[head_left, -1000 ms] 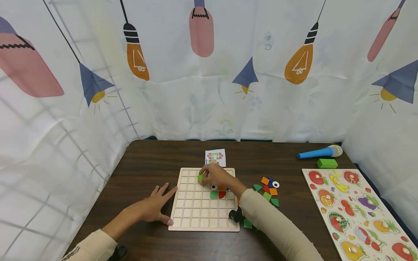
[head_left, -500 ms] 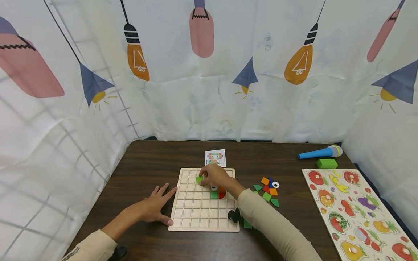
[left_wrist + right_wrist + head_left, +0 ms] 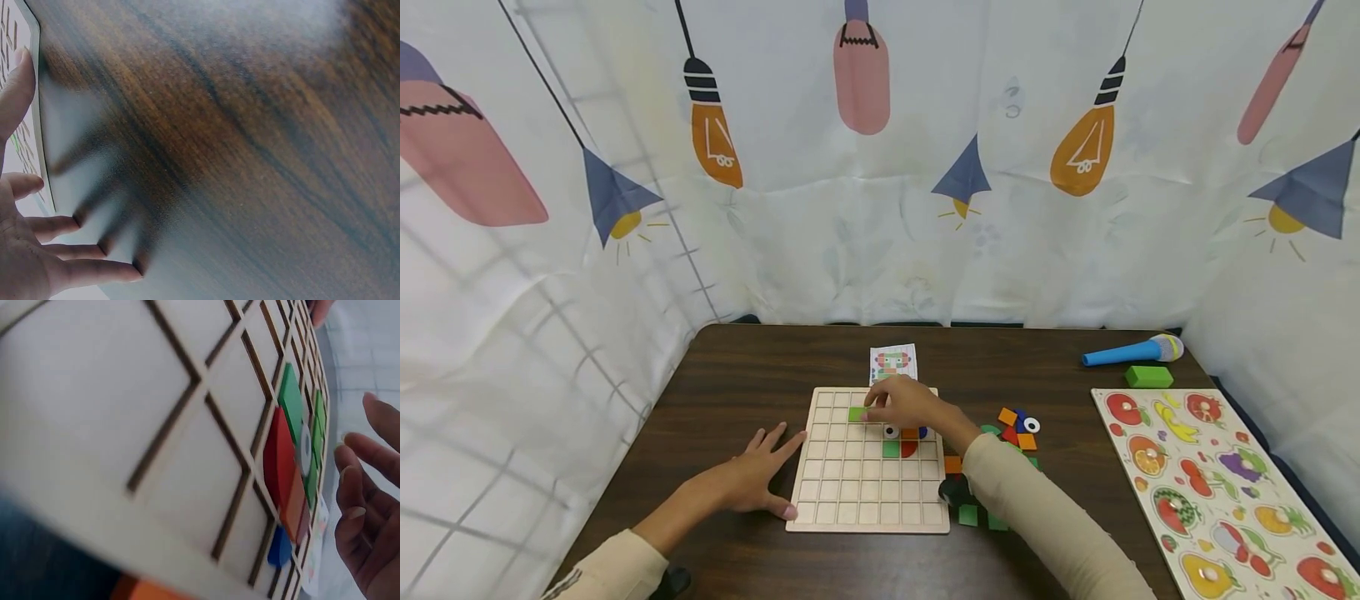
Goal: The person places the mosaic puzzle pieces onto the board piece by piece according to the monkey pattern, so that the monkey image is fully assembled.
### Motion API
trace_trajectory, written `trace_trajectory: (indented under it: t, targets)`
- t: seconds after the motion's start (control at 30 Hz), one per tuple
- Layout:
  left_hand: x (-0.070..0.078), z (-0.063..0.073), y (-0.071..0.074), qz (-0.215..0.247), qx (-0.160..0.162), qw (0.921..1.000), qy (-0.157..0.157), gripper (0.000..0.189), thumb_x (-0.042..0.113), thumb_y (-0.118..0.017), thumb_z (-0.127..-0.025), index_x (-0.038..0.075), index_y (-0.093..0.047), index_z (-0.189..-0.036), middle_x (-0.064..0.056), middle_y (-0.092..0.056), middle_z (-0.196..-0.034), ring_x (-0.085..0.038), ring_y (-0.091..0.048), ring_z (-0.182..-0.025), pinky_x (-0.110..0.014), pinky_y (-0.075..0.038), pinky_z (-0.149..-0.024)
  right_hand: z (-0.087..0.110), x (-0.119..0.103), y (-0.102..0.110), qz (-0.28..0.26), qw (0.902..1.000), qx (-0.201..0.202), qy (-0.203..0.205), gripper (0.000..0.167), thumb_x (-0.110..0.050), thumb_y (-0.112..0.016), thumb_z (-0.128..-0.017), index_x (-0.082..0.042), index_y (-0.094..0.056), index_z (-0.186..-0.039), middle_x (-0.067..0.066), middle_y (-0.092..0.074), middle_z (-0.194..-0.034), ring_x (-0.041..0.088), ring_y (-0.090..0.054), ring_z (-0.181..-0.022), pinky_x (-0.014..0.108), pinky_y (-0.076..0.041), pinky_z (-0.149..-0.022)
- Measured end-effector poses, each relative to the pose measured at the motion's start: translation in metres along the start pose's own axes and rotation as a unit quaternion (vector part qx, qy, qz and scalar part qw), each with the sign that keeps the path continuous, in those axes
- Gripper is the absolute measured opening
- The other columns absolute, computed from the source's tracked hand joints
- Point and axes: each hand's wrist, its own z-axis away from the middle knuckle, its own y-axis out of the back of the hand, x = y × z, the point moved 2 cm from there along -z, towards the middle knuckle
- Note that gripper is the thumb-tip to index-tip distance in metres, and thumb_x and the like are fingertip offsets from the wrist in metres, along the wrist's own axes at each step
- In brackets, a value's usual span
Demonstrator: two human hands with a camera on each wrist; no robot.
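Note:
A pale wooden grid board lies on the dark table. My left hand is spread out at its left edge, thumb tip on the near left corner and index fingertip at the rim. Over the board's upper part is my right hand, its fingertips just beside a light green square tile that sits in a cell. In the right wrist view those fingers bend loosely with nothing between them. Below the right hand sit a white ring tile, a green square, a red rounded piece and an orange tile.
A printed pattern card lies behind the board. Several loose coloured pieces are scattered to its right, partly under the right sleeve. Farther right are a fruit puzzle board, a green block and a toy microphone.
The light green tile, tilted in the right fingers a second ago, now lies flat in its cell. The right hand has drawn slightly right, off the tile. The left hand has stayed put.

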Motion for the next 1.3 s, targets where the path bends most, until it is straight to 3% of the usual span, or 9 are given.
trace_trajectory:
  t: [0.37,0.63,0.87,1.07,1.3]
  targets:
    - [-0.001,0.001,0.001,0.001,-0.003,1.0000,-0.002,0.115,0.054,-0.083,-0.074,0.013,-0.020,-0.161,-0.030,-0.009,-0.164,-0.065,-0.010,-0.144,-0.086,-0.026,-0.093,0.045,0.023,0.035,-0.035,0.9993,0.012,0.001,0.022,-0.034,-0.068,-0.097,-0.016,-0.076,-0.106,-0.007,-0.068,-0.086,0.011,-0.059,-0.073,0.026,-0.050,-0.063]
    - [-0.002,0.003,0.001,0.005,0.000,1.0000,-0.004,0.113,0.053,-0.083,-0.075,0.013,-0.021,-0.161,-0.031,-0.009,-0.164,-0.064,-0.009,-0.144,-0.085,-0.027,-0.094,0.086,0.037,0.045,-0.044,0.9987,0.017,-0.018,0.022,-0.032,-0.073,-0.094,-0.013,-0.076,-0.104,-0.007,-0.064,-0.080,0.011,-0.055,-0.067,0.024,-0.049,-0.060]
    - [-0.001,0.002,0.000,0.006,-0.001,1.0000,-0.005,0.113,0.054,-0.082,-0.076,0.013,-0.021,-0.161,-0.030,-0.008,-0.164,-0.064,-0.009,-0.145,-0.085,-0.027,-0.093,0.130,0.069,0.049,-0.020,0.9983,0.036,-0.041,0.017,-0.035,-0.072,-0.094,-0.021,-0.077,-0.101,-0.010,-0.070,-0.097,0.008,-0.054,-0.074,0.023,-0.049,-0.065]
    - [-0.002,0.001,0.000,0.006,-0.003,1.0000,-0.006,0.112,0.053,-0.082,-0.076,0.013,-0.021,-0.161,-0.030,-0.008,-0.164,-0.064,-0.009,-0.144,-0.085,-0.027,-0.093,0.159,0.099,0.055,0.007,0.9963,0.059,-0.063,0.016,-0.031,-0.074,-0.092,-0.017,-0.077,-0.101,-0.010,-0.066,-0.089,0.005,-0.051,-0.071,0.023,-0.047,-0.062]
    - [0.000,0.002,0.001,0.009,-0.008,0.9999,-0.001,0.112,0.052,-0.082,-0.077,0.014,-0.020,-0.161,-0.029,-0.007,-0.165,-0.063,-0.007,-0.145,-0.085,-0.026,-0.095,0.174,0.115,0.060,0.025,0.9943,0.074,-0.073,0.014,-0.032,-0.074,-0.091,-0.021,-0.078,-0.099,-0.010,-0.065,-0.090,0.004,-0.050,-0.074,0.023,-0.045,-0.064]
